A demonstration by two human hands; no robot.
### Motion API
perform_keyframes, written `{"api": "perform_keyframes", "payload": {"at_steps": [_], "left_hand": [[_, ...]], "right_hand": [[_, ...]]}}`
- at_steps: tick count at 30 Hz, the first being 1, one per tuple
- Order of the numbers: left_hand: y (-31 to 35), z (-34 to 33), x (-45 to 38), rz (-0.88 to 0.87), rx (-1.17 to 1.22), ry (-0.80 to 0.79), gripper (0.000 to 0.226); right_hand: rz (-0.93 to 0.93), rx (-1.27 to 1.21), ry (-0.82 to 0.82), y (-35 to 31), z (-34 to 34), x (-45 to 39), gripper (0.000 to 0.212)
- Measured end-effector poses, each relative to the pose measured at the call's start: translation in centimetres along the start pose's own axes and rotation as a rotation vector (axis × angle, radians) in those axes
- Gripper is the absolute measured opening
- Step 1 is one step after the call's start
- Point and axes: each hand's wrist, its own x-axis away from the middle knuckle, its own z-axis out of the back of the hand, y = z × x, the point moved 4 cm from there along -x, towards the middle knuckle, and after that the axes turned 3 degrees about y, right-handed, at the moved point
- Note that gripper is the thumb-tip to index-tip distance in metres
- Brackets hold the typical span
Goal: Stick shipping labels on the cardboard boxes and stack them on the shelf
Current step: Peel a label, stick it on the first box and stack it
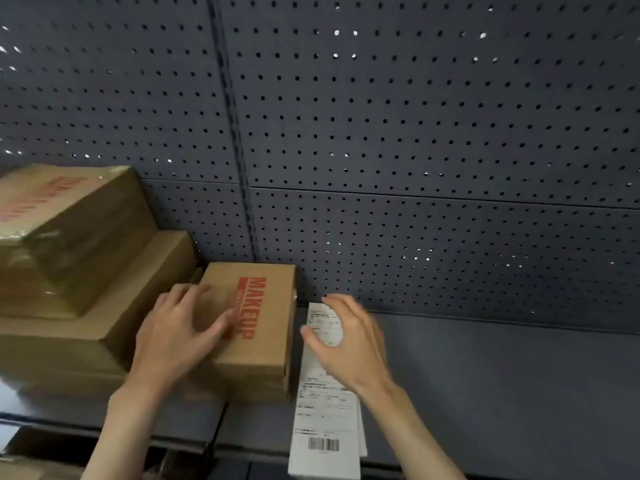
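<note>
A small cardboard box [266, 327] printed with red "MAKEUP" lettering stands on the dark shelf [502, 382]. My left hand [176, 336] rests flat on its top and left edge, fingers spread. To its right lies a strip of white shipping labels [325, 414] with a barcode at its near end, which overhangs the shelf's front edge. My right hand [349, 337] hovers over the far end of the strip, its fingers loosely curved and holding nothing.
Two larger cardboard boxes are stacked at the left, the taped top box [65, 230] on a wide bottom box [104, 327]. A dark pegboard wall [415, 133] backs the shelf. More cardboard [24, 469] shows on the level below at lower left.
</note>
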Motion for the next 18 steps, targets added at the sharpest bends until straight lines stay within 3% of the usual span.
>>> {"api": "perform_keyframes", "payload": {"at_steps": [4,8,10,14,18], "left_hand": [[-3.1,-0.7,-0.2,0.199,0.283,-0.129,0.082],[-3.8,-2.2,-0.2,0.426,0.619,-0.255,0.082],[-3.9,-3.0,0.0,0.504,0.751,-0.303,0.079],[-3.4,-3.2,0.0,0.503,0.786,-0.317,0.075],[-1.7,-2.4,0.0,0.442,0.734,-0.285,0.074]], "right_hand": [[-0.236,-0.246,-0.108,-2.9,-4.8,-0.2,0.081],[-0.512,-0.588,-0.169,-2.9,-7.7,-0.1,0.094],[-0.586,-0.717,-0.228,-2.9,-8.3,0.1,0.09],[-0.634,-0.845,-0.269,-2.9,-9.0,0.1,0.065],[-0.63,-0.882,-0.22,-2.0,-6.7,-0.2,0.062]]}}
